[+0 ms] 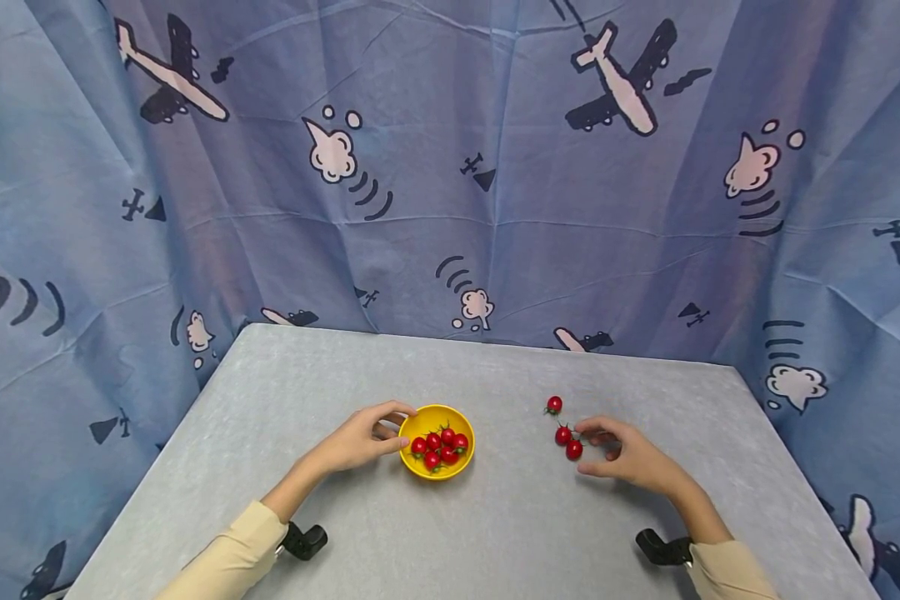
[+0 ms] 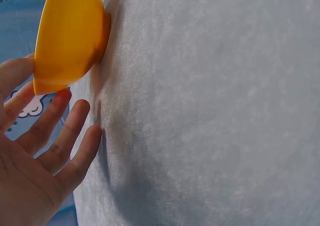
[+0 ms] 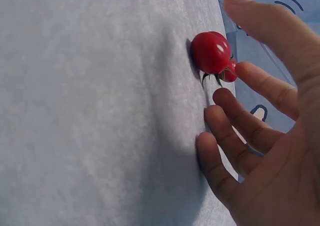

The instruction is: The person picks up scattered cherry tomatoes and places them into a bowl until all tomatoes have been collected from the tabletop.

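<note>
A yellow bowl (image 1: 437, 477) stands on the table, with several red cherry tomatoes (image 1: 432, 442) inside. At its left side, my left hand (image 1: 363, 435) holds the rim, thumb over the edge; in the left wrist view, fingers (image 2: 59, 100) reach the outer wall of the bowl (image 2: 72, 38). To the right, three loose cherry tomatoes lie on the cloth: one farther back (image 1: 554, 405) and two side by side (image 1: 573, 450). My right hand (image 1: 633, 454) is just right of that pair, thumb and fingers spread apart and holding nothing. The right wrist view has a tomato (image 3: 211, 53) beyond the fingertips.
A pale grey cloth covers the table (image 1: 510, 533). Behind it hangs a blue curtain (image 1: 420, 167) printed with airplanes and clouds. A black device is strapped at each wrist, one by the left sleeve (image 1: 305, 542) and one by the right (image 1: 662, 550).
</note>
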Tool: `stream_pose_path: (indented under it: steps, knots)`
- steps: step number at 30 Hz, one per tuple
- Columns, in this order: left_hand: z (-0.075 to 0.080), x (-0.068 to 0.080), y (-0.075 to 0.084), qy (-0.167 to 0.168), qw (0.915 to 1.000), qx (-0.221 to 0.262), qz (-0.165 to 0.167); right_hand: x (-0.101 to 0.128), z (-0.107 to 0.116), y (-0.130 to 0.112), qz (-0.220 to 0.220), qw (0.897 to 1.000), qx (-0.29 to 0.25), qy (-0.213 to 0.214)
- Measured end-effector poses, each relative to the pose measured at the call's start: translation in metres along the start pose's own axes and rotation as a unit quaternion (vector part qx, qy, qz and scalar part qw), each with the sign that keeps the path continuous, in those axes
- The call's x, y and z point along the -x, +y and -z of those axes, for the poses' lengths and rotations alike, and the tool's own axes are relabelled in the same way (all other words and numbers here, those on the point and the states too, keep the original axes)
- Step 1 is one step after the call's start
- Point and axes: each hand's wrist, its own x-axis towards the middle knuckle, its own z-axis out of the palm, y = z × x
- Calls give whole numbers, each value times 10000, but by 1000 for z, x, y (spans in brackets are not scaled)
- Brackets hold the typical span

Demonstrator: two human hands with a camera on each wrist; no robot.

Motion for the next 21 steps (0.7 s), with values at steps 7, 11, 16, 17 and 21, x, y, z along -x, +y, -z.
stream_pose_path:
  steps: [7, 11, 16, 17, 21]
  knots:
    - [1, -1, 2, 1, 9999, -40, 145, -7, -4, 4, 156, 9995, 287, -18]
    - [1, 0, 2, 5, 9999, -30, 157, -12, -6, 3, 241, 9992, 332, 27]
    - [1, -1, 1, -1, 9999, -46, 136, -16, -9, 3, 272, 9990, 354, 53]
    - [1, -1, 1, 0, 9999, -52, 111, -17, -9, 2, 251, 9991, 350, 60]
    - [1, -2, 0, -2, 10000, -70, 44, -19, -9, 2, 169, 9993, 329, 76]
